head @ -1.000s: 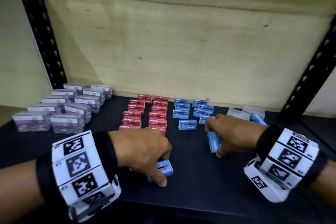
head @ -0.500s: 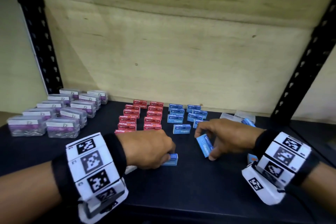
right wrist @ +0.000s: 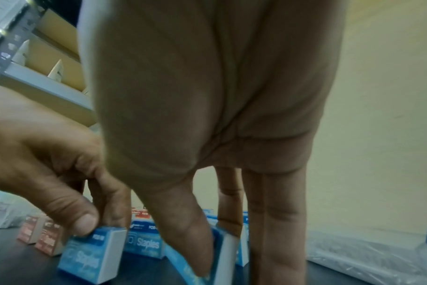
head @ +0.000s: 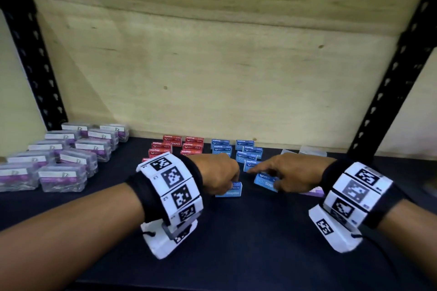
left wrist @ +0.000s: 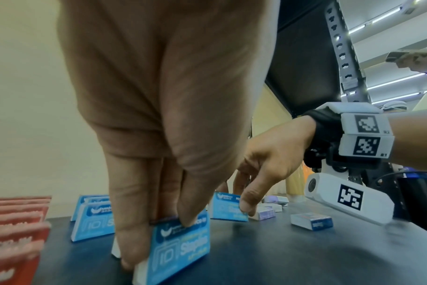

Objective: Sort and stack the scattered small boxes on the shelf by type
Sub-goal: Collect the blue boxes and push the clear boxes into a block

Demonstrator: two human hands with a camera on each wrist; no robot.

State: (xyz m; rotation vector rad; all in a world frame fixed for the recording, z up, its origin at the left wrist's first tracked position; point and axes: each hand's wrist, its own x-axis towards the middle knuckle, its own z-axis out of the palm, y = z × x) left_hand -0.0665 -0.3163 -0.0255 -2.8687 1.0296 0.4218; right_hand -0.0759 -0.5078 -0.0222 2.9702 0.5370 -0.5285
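I have moved both hands forward toward the rows of blue boxes (head: 244, 149). My left hand (head: 218, 176), which a second ago lay nearer the shelf's front edge on a flat blue box, now pinches that box (head: 230, 190) standing on its long edge, closer to those rows. My right hand (head: 287, 173) has shifted its own blue box (head: 264, 182) from steeply tilted to lower, just before the rows.

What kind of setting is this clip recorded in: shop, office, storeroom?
Most likely a storeroom or stockroom, perhaps staged for recording. The work surface is a dark shelf on perforated black metal uprights with a plywood back, holding rows of red staple boxes, blue staple boxes and clear clip boxes.
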